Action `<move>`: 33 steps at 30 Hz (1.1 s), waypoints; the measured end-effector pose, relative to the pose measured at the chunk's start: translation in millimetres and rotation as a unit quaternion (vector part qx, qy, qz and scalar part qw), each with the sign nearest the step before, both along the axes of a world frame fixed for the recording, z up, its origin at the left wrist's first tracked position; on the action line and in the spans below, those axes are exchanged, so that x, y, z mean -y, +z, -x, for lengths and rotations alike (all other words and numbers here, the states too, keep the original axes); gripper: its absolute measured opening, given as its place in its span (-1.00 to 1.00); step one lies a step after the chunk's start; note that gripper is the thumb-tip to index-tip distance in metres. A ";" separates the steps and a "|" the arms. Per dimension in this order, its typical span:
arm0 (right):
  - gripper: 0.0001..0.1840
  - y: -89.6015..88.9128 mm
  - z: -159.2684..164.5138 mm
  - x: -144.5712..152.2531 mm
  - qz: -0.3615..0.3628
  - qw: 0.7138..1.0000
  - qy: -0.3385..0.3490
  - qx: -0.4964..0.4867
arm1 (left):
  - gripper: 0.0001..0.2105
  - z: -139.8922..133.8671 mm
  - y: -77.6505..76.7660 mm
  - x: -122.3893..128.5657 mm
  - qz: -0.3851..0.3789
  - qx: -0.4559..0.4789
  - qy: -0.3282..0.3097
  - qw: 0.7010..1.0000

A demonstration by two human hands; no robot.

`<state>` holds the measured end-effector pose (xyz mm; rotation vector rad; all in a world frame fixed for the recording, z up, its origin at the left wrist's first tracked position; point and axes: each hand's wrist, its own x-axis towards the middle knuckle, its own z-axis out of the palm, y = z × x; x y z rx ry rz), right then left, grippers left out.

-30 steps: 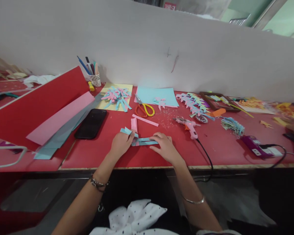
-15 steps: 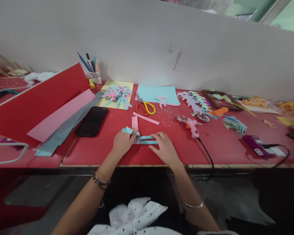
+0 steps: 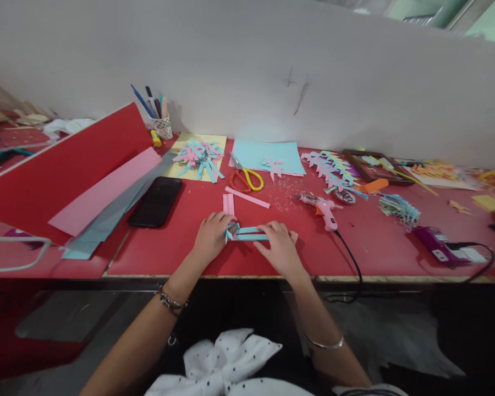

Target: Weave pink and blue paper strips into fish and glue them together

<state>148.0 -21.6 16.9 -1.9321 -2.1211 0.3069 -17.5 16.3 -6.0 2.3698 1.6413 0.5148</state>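
Note:
Blue paper strips [image 3: 251, 237] lie interlaced with a pink paper strip [image 3: 228, 204] near the front of the red table. My left hand [image 3: 213, 235] is closed on the blue strips at the fold where they cross the pink one. On their right stretch rests my right hand [image 3: 279, 245], its fingers spread over the strips and pressing them to the table. A loose pink strip [image 3: 247, 197] lies just beyond my hands. Farther back are scissors [image 3: 246, 177] with red and yellow handles. Exactly how the strips are woven is hidden by my left fingers.
A black phone [image 3: 155, 201] lies to the left, beside a slanted red board [image 3: 86, 165]. To the right is a pink glue gun [image 3: 324, 209] with its cord over the edge. Finished paper pieces [image 3: 198, 157], blue sheets [image 3: 247, 151] and a pen cup [image 3: 162, 127] stand behind.
My left hand has turned the blue ends that stuck up on the left down toward the crossing. My right hand has stayed on the strips, shifting slightly.

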 end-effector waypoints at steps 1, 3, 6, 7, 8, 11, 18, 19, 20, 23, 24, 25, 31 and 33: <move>-0.74 -0.9 -1.5 0.8 -0.006 1.000 0.006 0.001 | -0.82 -0.1 0.1 -0.2 0.001 0.001 -0.001 1.000; -0.75 -2.5 -4.5 2.5 -0.011 1.000 0.019 -0.005 | -0.83 0.2 0.1 -0.7 0.003 0.003 -0.003 1.000; -0.75 -2.9 -6.6 4.5 -0.014 0.999 0.024 -0.025 | -0.82 1.2 -0.3 -1.2 0.005 0.002 -0.010 1.000; -0.73 -2.7 -6.4 5.0 -0.015 0.999 0.019 -0.033 | -0.82 1.5 -0.5 -1.3 0.005 0.000 -0.011 1.000; -0.72 -2.3 -6.0 5.3 -0.013 0.999 0.011 -0.041 | -0.82 1.7 -0.7 -1.4 0.004 -0.001 -0.011 1.000; -0.76 -2.2 -4.8 5.8 0.001 0.998 -0.015 -0.061 | -0.82 1.9 -1.9 -1.5 -0.002 -0.003 -0.010 1.000; -0.82 -8.5 1.4 7.6 -0.020 0.999 -0.008 -0.036 | -0.83 1.0 -5.3 -0.8 -0.032 -0.013 -0.018 0.999; -0.80 -9.5 4.4 7.3 -0.027 0.999 -0.013 -0.036 | -0.83 0.9 -5.7 -0.8 -0.034 -0.014 -0.019 0.999; -0.79 -10.2 7.8 6.8 -0.030 0.999 -0.018 -0.037 | -0.84 1.0 -6.2 -0.8 -0.037 -0.016 -0.020 0.999; -0.81 -10.9 18.0 3.7 -0.026 0.998 -0.024 -0.045 | -0.85 1.4 -7.6 -1.3 -0.047 -0.015 -0.022 0.999; -0.84 -10.8 20.6 2.4 -0.026 0.999 -0.021 -0.043 | -0.85 1.7 -7.9 -1.5 -0.048 -0.015 -0.023 0.998; -0.87 -10.7 22.5 1.2 -0.030 0.999 -0.016 -0.039 | -0.85 1.9 -8.0 -1.7 -0.047 -0.015 -0.024 0.999; -0.95 -14.2 26.0 3.5 -0.071 0.997 0.013 0.004 | -0.84 1.2 -5.1 -0.8 -0.026 -0.013 -0.017 0.999; -0.94 -17.0 27.8 8.1 -0.081 0.997 0.015 0.008 | -0.83 0.3 -3.9 0.0 -0.023 -0.010 -0.013 1.000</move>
